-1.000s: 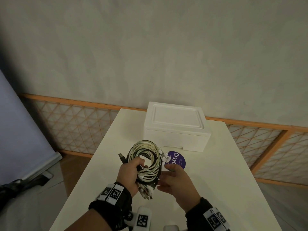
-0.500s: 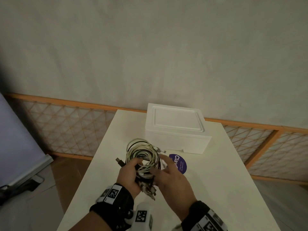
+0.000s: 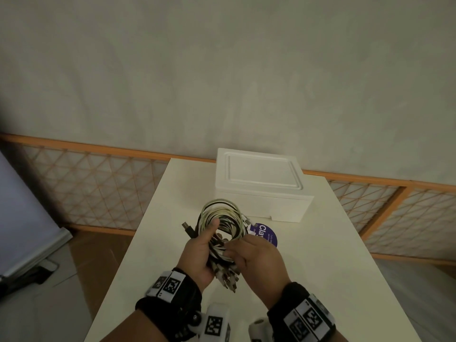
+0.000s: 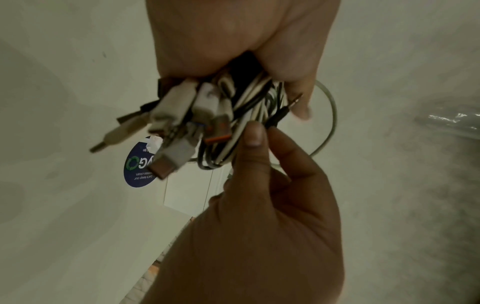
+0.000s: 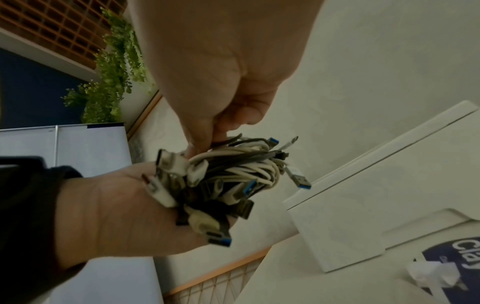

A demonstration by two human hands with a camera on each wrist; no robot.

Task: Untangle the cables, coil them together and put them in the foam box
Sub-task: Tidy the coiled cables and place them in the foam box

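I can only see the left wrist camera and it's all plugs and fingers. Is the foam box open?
Observer: No. In the head view the foam box sits closed at the far end of the table.
Operator: Do the cables make a ring?
Observer: Yes, the cable coil loops round above the left hand, with the thumb inside it.
Operator: Is anything green nearby?
Observer: The right wrist view shows a leafy plant hanging off to the side.
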